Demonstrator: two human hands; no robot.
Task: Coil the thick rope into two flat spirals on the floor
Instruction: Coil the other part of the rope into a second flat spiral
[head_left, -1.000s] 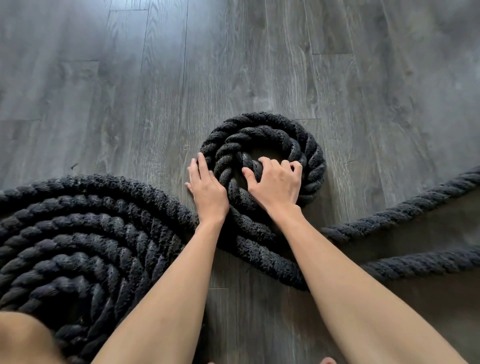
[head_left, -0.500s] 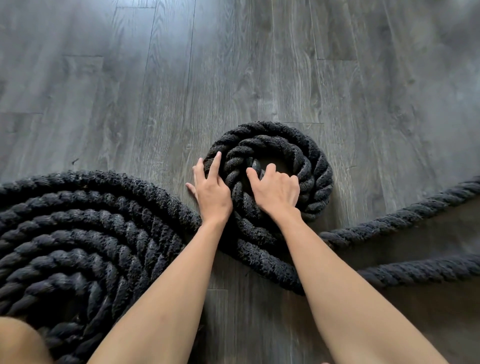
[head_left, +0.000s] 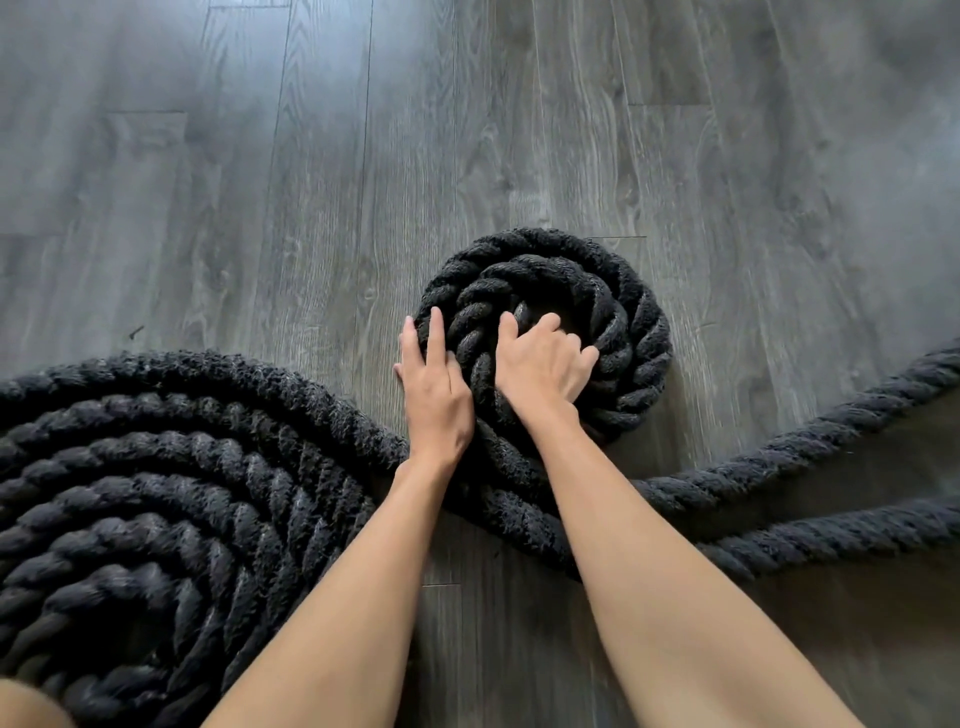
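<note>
Tighter now, the small spiral (head_left: 636, 317) has closed round your right grip (head_left: 545, 364), whose curled fingers clutch its inner turn; your left grip (head_left: 436, 387), fingers straight, presses its outer edge just beside, on the floor (head_left: 311, 208).

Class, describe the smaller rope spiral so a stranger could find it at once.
On the grey wooden floor, a big spiral fills the lower left. Just right of it lies the small spiral, with the left hand and right hand on it. It alone has few turns.
</note>
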